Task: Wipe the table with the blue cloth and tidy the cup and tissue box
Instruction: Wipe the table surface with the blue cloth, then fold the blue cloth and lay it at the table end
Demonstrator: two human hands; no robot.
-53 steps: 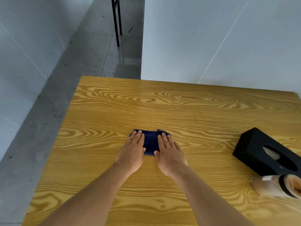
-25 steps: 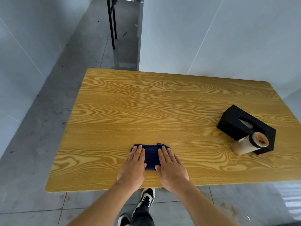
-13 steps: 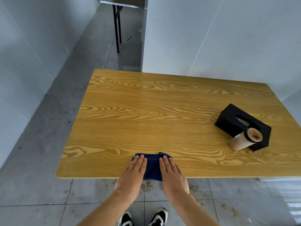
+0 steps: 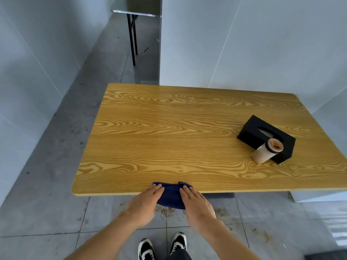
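A: Both hands, the left hand (image 4: 144, 201) and right hand (image 4: 195, 202), lie flat with fingers spread on the blue cloth (image 4: 170, 196), gripping nothing, and it overhangs the table (image 4: 169, 139)'s near edge.

B: It could slide off. The paper cup (image 4: 266, 151) touches the black tissue box (image 4: 262, 137) at far right; a careless sweep might tip it.

Blue cloth (image 4: 171, 196), black tissue box (image 4: 262, 136), yellow wood-grain table (image 4: 169, 139).

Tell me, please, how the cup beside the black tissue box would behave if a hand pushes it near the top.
The cup looks tall and narrow, so a high push would probably tip it rather than slide it. It seems to be thin paper, likely light and easy to crush. Its top shows brown contents with no lid visible, so tipping might spill them toward the tissue box behind it.
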